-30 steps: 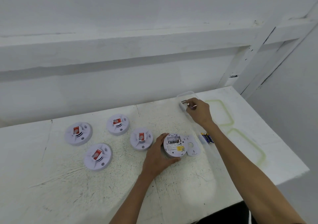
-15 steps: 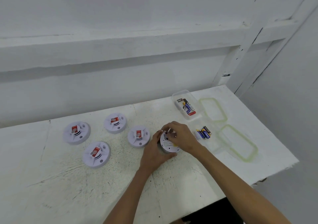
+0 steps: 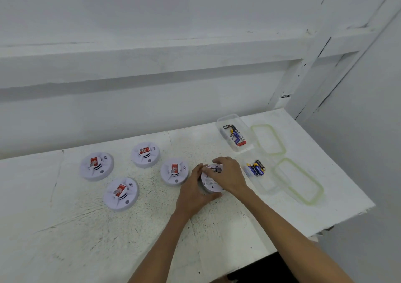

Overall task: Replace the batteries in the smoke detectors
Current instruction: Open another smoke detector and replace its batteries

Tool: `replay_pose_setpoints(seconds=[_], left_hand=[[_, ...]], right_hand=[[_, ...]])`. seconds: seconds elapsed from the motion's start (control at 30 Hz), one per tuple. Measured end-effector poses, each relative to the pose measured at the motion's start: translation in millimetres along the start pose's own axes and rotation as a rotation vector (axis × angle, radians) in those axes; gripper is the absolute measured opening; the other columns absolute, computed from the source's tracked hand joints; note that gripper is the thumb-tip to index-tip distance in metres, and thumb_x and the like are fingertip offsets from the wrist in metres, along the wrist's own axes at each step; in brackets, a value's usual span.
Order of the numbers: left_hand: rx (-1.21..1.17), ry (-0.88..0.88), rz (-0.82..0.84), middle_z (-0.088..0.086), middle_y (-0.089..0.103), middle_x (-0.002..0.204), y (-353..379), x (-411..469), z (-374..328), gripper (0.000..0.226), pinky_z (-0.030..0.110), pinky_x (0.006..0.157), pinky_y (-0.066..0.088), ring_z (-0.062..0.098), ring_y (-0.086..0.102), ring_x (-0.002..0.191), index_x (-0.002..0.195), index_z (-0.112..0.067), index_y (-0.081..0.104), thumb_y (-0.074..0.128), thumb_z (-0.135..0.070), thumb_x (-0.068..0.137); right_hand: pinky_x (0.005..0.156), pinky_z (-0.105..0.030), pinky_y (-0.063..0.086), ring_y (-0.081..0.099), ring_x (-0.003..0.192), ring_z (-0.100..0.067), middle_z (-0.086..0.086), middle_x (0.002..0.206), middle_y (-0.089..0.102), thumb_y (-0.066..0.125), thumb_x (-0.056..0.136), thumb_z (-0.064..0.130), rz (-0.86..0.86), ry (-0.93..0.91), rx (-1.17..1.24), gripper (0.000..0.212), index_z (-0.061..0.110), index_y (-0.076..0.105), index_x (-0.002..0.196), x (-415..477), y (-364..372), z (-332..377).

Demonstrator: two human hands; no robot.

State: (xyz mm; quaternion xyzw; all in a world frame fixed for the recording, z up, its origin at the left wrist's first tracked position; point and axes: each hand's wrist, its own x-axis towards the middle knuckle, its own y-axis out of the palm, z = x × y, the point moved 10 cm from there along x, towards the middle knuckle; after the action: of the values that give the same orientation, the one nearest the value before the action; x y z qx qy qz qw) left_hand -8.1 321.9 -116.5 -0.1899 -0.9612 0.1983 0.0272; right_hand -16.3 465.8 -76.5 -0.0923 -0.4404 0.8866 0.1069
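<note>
On the table point(image 3: 65, 239), right of four face-up detectors point(image 3: 121, 193), the left hand point(image 3: 193, 196) grips the upturned detector point(image 3: 209, 182). The right hand point(image 3: 230, 176), back from the far tub point(image 3: 220, 119), now curls its fingers point(image 3: 218, 160) over the detector's open back, probably seating a fresh battery, though none shows beneath them.

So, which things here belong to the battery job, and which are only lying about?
Job: held detector, left hand gripping it, right hand at its top; four other detectors; far box and near box, batteries in both.
Lying about: far lid, near lid, beside the boxes.
</note>
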Motion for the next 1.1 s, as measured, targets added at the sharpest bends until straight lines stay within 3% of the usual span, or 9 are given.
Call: replay_pose_setpoints(seconds=[0.1,0.23,0.33,0.43,0.57,0.7,0.87,1.0,1.1], left_hand=[[0.011,-0.002,-0.004,-0.037,0.045,0.126,-1.1,0.5,0.1,0.086,-0.003,0.092,0.036,-0.022,0.050,0.111,0.127,-0.051,0.036,0.095,-0.041,0.066],[0.033,0.020,-0.012,-0.038,0.043,0.127,-2.5,-0.1,-1.7,0.093,-0.005,0.090,0.034,-0.028,0.045,0.114,0.135,-0.043,0.035,0.096,-0.040,0.065],[0.036,0.025,-0.004,-0.038,0.042,0.125,-1.2,1.0,-0.1,0.096,-0.007,0.089,0.031,-0.032,0.041,0.113,0.138,-0.038,0.034,0.096,-0.041,0.065],[0.032,0.032,-0.001,-0.036,0.046,0.126,-1.1,0.4,-0.5,0.094,-0.006,0.089,0.033,-0.030,0.043,0.114,0.137,-0.039,0.036,0.096,-0.039,0.065],[0.029,0.052,-0.017,-0.035,0.049,0.125,-2.4,-1.2,-2.3,0.089,-0.005,0.089,0.035,-0.027,0.046,0.115,0.133,-0.044,0.038,0.096,-0.036,0.065],[0.003,0.073,-0.023,-0.033,0.050,0.129,-3.1,-1.0,-5.7,0.087,-0.003,0.091,0.036,-0.022,0.047,0.118,0.130,-0.050,0.039,0.096,-0.038,0.066],[0.015,0.080,-0.030,-0.028,0.046,0.140,-1.0,-1.3,0.7,0.097,0.000,0.105,0.029,-0.021,0.038,0.129,0.144,-0.040,0.032,0.092,-0.048,0.069],[0.038,0.109,-0.036,-0.030,0.039,0.144,-1.0,-3.7,0.6,0.097,0.002,0.108,0.028,-0.019,0.035,0.134,0.149,-0.035,0.029,0.086,-0.046,0.070],[0.051,0.118,-0.038,-0.034,0.035,0.143,-1.5,-5.6,-0.7,0.098,0.003,0.108,0.028,-0.020,0.033,0.134,0.150,-0.034,0.027,0.081,-0.044,0.070]], right_hand=[[0.078,-0.036,0.054,0.063,0.090,-0.017,0.004,0.096,0.068,0.055,0.066,0.076,-0.021,0.062,0.019,0.063,0.026,0.069,0.102,-1.0,3.1,-2.4],[0.070,-0.022,0.050,0.065,0.085,-0.009,0.009,0.096,0.069,0.080,0.074,0.046,0.030,0.156,0.185,0.036,0.026,0.071,0.102,0.6,3.5,-11.9],[0.063,-0.015,0.046,0.064,0.078,-0.002,0.012,0.088,0.068,0.087,0.070,0.039,0.061,0.201,0.295,0.035,0.026,0.073,0.099,1.0,1.0,-15.6],[0.065,-0.017,0.050,0.067,0.081,-0.006,0.007,0.090,0.074,0.088,0.071,0.036,0.079,0.224,0.341,0.029,0.025,0.077,0.095,4.3,-2.3,-20.1],[0.071,-0.010,0.047,0.069,0.090,-0.008,0.000,0.103,0.076,0.073,0.087,0.024,0.067,0.158,0.256,0.019,0.018,0.078,0.104,6.6,-12.2,-17.0],[0.080,-0.007,0.042,0.066,0.105,-0.015,-0.005,0.112,0.073,0.047,0.099,0.006,-0.081,0.145,0.204,0.030,0.008,0.070,0.117,-8.8,-29.0,-21.6],[0.091,-0.021,0.042,0.059,0.115,-0.024,-0.012,0.125,0.064,0.050,0.094,-0.001,-0.134,0.087,0.063,0.033,0.004,0.064,0.124,-30.7,-25.2,-29.2],[0.108,-0.041,0.040,0.032,0.143,-0.033,-0.018,0.150,0.041,0.052,0.099,0.013,-0.066,0.056,-0.189,0.041,0.004,0.050,0.138,-42.0,-10.6,-34.3],[0.096,-0.046,0.049,0.029,0.143,-0.038,-0.021,0.150,0.038,0.053,0.099,0.030,-0.022,0.138,-0.359,0.048,0.007,0.045,0.140,-51.5,-0.8,-43.0]])
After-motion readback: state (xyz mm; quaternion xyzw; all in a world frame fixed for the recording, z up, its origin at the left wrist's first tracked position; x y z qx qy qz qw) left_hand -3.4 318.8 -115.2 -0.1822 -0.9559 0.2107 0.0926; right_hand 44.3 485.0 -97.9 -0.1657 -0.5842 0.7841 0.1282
